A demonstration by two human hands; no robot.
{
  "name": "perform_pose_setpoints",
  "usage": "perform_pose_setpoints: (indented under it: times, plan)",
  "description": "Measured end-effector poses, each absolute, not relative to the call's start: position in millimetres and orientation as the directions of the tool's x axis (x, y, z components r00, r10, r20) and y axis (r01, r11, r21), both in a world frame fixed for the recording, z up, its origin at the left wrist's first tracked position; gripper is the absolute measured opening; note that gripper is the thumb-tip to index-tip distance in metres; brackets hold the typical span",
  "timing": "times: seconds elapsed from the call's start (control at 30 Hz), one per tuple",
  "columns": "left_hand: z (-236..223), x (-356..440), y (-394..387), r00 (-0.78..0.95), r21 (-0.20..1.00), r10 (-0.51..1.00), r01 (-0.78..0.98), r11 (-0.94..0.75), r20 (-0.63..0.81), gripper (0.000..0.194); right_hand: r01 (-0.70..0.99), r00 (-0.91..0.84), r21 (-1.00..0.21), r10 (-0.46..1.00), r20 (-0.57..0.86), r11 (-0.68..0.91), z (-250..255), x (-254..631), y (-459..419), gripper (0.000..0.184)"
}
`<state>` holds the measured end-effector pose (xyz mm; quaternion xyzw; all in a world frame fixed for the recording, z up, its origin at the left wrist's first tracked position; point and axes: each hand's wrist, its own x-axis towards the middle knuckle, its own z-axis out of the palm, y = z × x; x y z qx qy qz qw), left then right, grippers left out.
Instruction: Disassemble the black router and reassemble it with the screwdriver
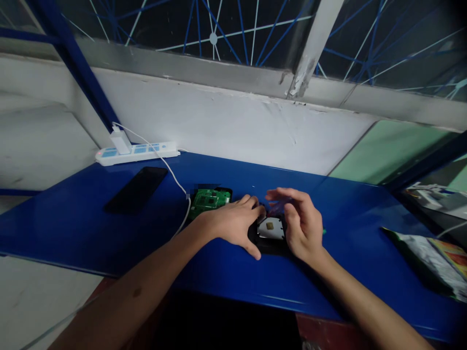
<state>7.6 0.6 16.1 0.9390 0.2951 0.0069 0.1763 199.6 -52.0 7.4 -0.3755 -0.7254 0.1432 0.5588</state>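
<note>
A black device casing (272,247) lies on the blue table, with a silvery metal plate (270,228) showing inside it and a small tan square on the plate. My left hand (239,221) straddles the casing's left end, fingers on the far side and thumb along the near side, gripping it. Over the right end, my right hand (303,224) is curled around a small translucent purplish thing (280,206); its kind is unclear. Left of the casing, partly behind my left wrist, sits a green circuit board (209,200) in a black shell.
A black phone-like slab (136,189) lies on the table's (87,218) left. Behind it are a white power strip (138,153) and a plugged-in charger (120,141); its white cable (175,177) runs down beside the board. A shiny packet (426,260) lies at the right.
</note>
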Motion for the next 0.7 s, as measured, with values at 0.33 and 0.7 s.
perform_pose_setpoints:
  times: [0.33,0.7]
  plan:
    - [17.6,9.2,-0.3,0.824,0.363,0.559,0.553,-0.75,-0.099,0.101,0.532,-0.111,-0.478,0.618,0.779,0.699,11.4,201.0,-46.2,0.025]
    - [20.2,8.3,-1.3,0.815,0.331,0.566,0.571,-0.752,-0.121,0.097,0.334,-0.087,-0.65,0.709,0.7,0.682,4.9,200.8,-48.9,0.022]
